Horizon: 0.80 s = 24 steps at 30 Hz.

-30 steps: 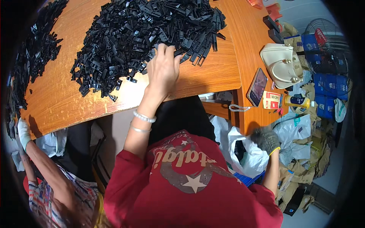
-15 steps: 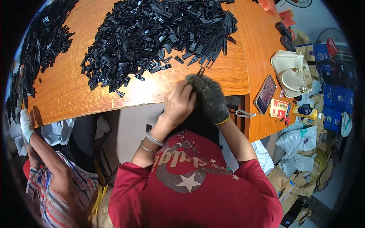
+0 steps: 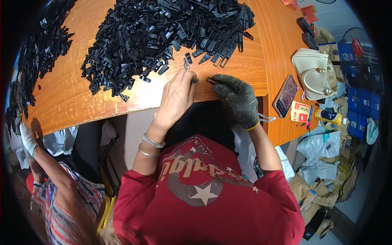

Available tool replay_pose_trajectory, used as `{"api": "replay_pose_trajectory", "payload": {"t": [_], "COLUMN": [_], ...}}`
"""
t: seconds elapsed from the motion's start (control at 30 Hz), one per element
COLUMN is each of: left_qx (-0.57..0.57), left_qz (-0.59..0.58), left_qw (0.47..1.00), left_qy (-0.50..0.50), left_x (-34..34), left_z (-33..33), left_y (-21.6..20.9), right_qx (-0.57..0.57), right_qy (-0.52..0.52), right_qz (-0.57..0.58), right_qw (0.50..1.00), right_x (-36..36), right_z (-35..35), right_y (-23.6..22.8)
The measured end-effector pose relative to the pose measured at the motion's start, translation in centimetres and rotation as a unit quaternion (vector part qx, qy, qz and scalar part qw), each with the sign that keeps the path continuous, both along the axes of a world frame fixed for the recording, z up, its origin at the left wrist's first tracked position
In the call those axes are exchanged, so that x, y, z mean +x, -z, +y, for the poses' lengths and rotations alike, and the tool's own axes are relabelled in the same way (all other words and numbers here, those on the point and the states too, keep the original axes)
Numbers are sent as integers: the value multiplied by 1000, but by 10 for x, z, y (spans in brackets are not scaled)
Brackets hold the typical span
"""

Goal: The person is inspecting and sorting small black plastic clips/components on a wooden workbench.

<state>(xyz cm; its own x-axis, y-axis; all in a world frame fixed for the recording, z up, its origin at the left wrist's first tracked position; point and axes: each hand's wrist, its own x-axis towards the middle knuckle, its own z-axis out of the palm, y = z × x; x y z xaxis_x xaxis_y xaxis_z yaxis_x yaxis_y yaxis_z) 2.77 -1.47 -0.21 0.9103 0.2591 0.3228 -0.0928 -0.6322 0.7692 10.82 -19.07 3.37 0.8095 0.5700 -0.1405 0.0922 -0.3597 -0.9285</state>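
My bare left hand (image 3: 176, 93), with bracelets at the wrist, is over the table's near edge. Its fingers are bent and pressed together, and a small black plastic piece (image 3: 195, 81) shows at their right side. Just beyond the fingertips are loose pieces at the near fringe of a big heap of black plastic parts (image 3: 143, 45). To the right, my right hand (image 3: 238, 100) wears a dark knitted glove with a yellow cuff. Thumb and fingers pinch a black plastic clip (image 3: 212, 81), which points left toward my left hand.
The wooden table (image 3: 249, 77) has another black heap (image 3: 47, 49) at far left, where a co-worker's white-gloved hand (image 3: 27, 139) rests at the edge. On the right are a phone (image 3: 285, 96), a cream handbag (image 3: 312, 75) and a yellow bottle (image 3: 330, 117). Bags crowd the floor there.
My hands were together over the table edge and have parted. The left moved forward and left to the heap's fringe; the right shifted right with the black plastic clip.
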Motion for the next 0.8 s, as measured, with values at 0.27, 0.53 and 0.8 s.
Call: {"api": "replay_pose_trajectory", "payload": {"t": [0.27, 0.53, 0.8], "left_qx": [-81, -104, -176], "left_qz": [36, 13, -6], "left_qw": [996, 994, 984], "left_qy": [19, 22, -20], "left_x": [-4, -4, -6], "left_z": [4, 2, -6], "left_y": [2, 8, 8], "right_qx": [-187, -299, -272], "right_qy": [-208, -317, -380], "right_qz": [-255, -368, -422], "right_qw": [926, 822, 777], "right_x": [24, 34, 26], "right_z": [10, 40, 64], "right_y": [-11, -23, -19]}}
